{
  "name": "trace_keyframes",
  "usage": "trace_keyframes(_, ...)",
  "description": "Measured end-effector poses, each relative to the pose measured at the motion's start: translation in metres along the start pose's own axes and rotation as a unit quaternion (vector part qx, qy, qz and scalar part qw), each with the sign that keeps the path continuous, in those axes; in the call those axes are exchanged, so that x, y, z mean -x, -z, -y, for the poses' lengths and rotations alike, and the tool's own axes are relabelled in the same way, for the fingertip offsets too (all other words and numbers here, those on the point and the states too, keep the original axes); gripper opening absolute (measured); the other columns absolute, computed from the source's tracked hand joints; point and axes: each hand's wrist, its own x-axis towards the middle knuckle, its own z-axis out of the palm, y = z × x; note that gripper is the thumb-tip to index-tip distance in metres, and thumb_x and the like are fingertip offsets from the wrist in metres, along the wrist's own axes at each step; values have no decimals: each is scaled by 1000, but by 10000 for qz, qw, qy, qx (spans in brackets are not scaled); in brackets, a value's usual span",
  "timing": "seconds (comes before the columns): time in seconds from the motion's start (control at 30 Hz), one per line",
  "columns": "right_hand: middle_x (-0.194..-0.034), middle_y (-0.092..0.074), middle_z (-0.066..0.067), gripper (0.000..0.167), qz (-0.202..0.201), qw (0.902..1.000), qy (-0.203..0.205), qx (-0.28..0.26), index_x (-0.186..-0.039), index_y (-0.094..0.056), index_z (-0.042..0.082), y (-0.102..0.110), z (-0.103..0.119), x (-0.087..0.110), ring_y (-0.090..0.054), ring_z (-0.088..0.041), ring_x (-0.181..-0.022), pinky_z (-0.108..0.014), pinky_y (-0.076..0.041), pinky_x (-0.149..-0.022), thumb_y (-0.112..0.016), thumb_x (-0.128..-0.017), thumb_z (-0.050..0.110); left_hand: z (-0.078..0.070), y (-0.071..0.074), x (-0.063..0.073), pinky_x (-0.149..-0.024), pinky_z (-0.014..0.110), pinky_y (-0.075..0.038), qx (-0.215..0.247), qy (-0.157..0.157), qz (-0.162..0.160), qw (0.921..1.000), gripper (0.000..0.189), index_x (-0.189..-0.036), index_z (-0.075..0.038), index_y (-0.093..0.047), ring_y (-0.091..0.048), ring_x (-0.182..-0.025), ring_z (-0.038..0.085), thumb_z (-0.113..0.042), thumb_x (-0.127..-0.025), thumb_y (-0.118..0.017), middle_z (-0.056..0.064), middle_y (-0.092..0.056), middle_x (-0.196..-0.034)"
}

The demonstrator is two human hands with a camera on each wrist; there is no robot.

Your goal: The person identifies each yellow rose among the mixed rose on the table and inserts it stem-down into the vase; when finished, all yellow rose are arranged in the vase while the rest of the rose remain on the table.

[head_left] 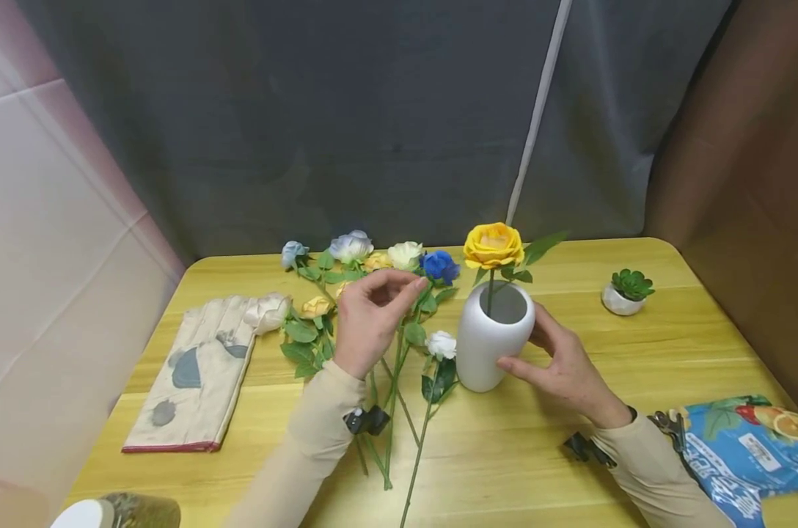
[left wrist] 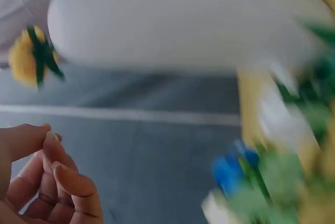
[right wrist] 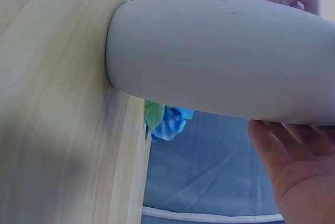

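In the head view a white vase (head_left: 488,345) stands upright on the table. My right hand (head_left: 567,370) holds its right side, thumb at the front and fingers behind; the right wrist view shows fingertips against the vase wall (right wrist: 220,56). A yellow rose (head_left: 494,246) with green leaves rises from the mouth, its lower stem hidden inside. My left hand (head_left: 372,319) hovers left of the vase over the flowers, fingers loosely curled, thumb and index tips together, no stem between them. A white rose (head_left: 441,345) on a long stem lies just left of the vase.
Several artificial flowers, including a blue rose (head_left: 441,266), lie behind and below my left hand. A folded patterned cloth (head_left: 197,374) lies left. A small potted succulent (head_left: 626,292), scissors (head_left: 670,427) and a blue packet (head_left: 755,451) are right. A lidded jar (head_left: 138,510) stands front left.
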Motion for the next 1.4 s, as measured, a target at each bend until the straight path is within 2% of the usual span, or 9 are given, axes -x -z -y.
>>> trace_keyframes(0.1, -141, -60, -11, 80, -2, 10000, -7, 21, -154, -44, 14, 1, 0, 1, -59, 0, -123, -18, -51, -100, -82, -84, 0, 21, 26, 4, -59, 23, -52, -780, 346, -81, 9963, 15, -97, -10, -80, -68, -66, 14, -25, -93, -79, 8, -77, -83)
trace_keyframes(0.17, -142, -60, -12, 81, -17, 10000, -19, 39, -154, -44, 14, 2, -1, 1, -59, 1, -123, -18, -51, -100, -82, -85, 0, 36, 42, 8, -56, 23, -52, -1138, 701, 23, 9910, 16, -98, -9, -80, -68, -64, 15, -25, -94, -77, 9, -77, -83)
trace_keyframes(0.33, -143, -59, -13, 82, -62, 10000, -45, 37, -155, -43, 15, 4, -3, 3, -58, 2, -123, -17, -51, -99, -81, -85, -1, 70, 63, 13, -53, 28, -57, -1038, 1866, 854, 9732, 24, -108, -1, -76, -70, -61, 16, -23, -99, -71, 16, -78, -90)
trace_keyframes(0.43, -143, -59, -13, 81, -45, 10000, -32, 5, -155, -43, 14, 4, -3, 3, -59, 1, -123, -17, -51, -99, -81, -85, -1, 83, 64, 13, -54, 31, -59, -1079, 2164, 1305, 9615, 25, -115, 1, -74, -68, -59, 12, -19, -102, -66, 17, -77, -95)
trace_keyframes(0.57, -143, -59, -12, 81, -9, 10000, -60, -3, -155, -43, 14, 3, -3, 3, -59, 0, -123, -18, -51, -100, -81, -85, 0, 90, 61, 13, -53, 32, -57, -1396, 2231, 1522, 9526, 23, -121, -4, -73, -65, -58, 10, -13, -105, -59, 15, -75, -100)
trace_keyframes(0.7, -144, -58, -12, 81, 11, 10000, -78, 6, -155, -43, 15, 3, -2, 3, -58, -1, -125, -19, -50, -101, -81, -85, 1, 88, 58, 13, -51, 32, -56, -1572, 2228, 1640, 9480, 26, -127, -6, -71, -65, -58, 13, -10, -106, -55, 14, -74, -104)
trace_keyframes(1.07, -144, -59, -11, 81, 29, 10000, -42, 13, -155, -43, 15, 3, -1, 1, -58, -1, -124, -19, -51, -101, -81, -85, 0, 83, 56, 16, -51, 30, -52, -2002, 2007, 1945, 9390, 24, -123, -10, -75, -64, -53, 16, -13, -101, -67, 14, -77, -102)
trace_keyframes(1.17, -143, -59, -12, 81, 24, 10000, -31, 22, -155, -43, 14, 1, -1, 1, -59, -1, -124, -19, -51, -101, -81, -85, 0, 85, 55, 18, -53, 29, -51, -1997, 1973, 1881, 9412, 24, -122, -10, -76, -67, -57, 14, -14, -99, -69, 14, -77, -104)
trace_keyframes(1.4, -142, -59, -12, 81, -9, 10000, 1, 19, -154, -44, 14, 1, 1, 0, -58, 1, -124, -18, -51, -100, -82, -84, 0, 84, 57, 17, -53, 27, -49, -1858, 1560, 1218, 9625, 19, -112, -10, -80, -68, -55, 20, -16, -95, -75, 10, -75, -72)
